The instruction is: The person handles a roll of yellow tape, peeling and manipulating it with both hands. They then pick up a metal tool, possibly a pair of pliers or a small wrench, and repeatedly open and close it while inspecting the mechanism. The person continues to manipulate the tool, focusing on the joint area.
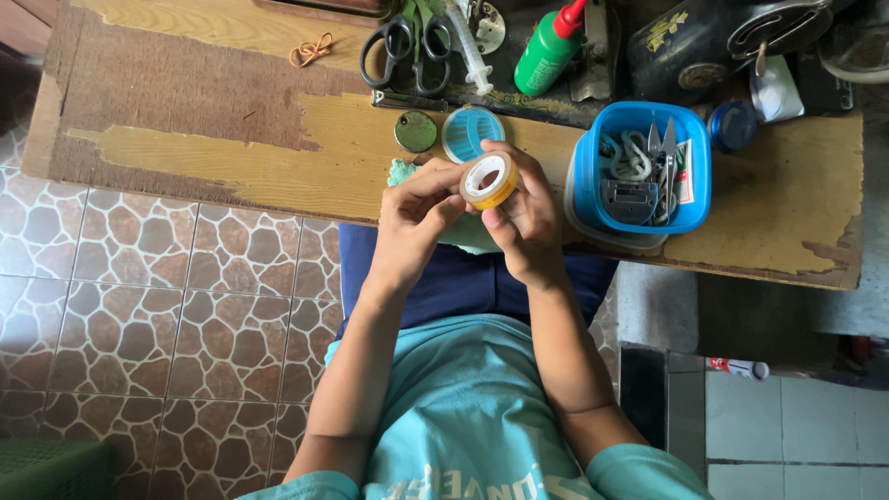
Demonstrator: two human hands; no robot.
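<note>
A small roll of tape (489, 180), yellow outside with a white core, is held up above the table's front edge. My right hand (523, 218) grips it from the right and below. My left hand (412, 218) meets it from the left, fingertips touching its rim. Under the hands a piece of pale green cloth (404, 172) peeks out on the worn wooden table (231, 139).
Behind the hands lie a round blue-striped case (470, 131) and a small dark round tin (415, 131). A blue plastic tub (642, 167) with snips and cord stands at the right. Black scissors (407, 51), a green bottle (548, 51) and a black sewing machine (713, 42) sit at the back.
</note>
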